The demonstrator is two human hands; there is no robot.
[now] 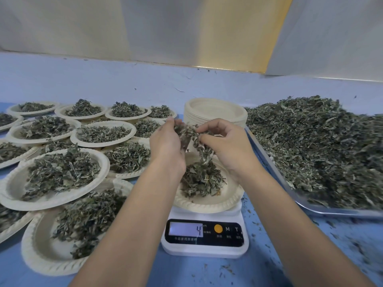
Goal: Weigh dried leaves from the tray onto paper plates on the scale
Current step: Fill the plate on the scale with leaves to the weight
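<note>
A white digital scale (205, 239) stands at the centre front; its display reads 4. On it sits a paper plate (223, 201) with a small heap of dried leaves (201, 179). Above that plate my left hand (165, 143) and my right hand (223, 141) hold a clump of dried leaves (192, 135) between them, and strands hang down toward the heap. At the right a metal tray (269, 160) carries a big pile of dried leaves (323, 146).
Several filled paper plates (56, 175) crowd the left side of the blue table (186, 272), some overlapping. A stack of empty paper plates (215, 112) stands behind the hands. Leaf crumbs lie scattered at the front right. A wall closes off the back.
</note>
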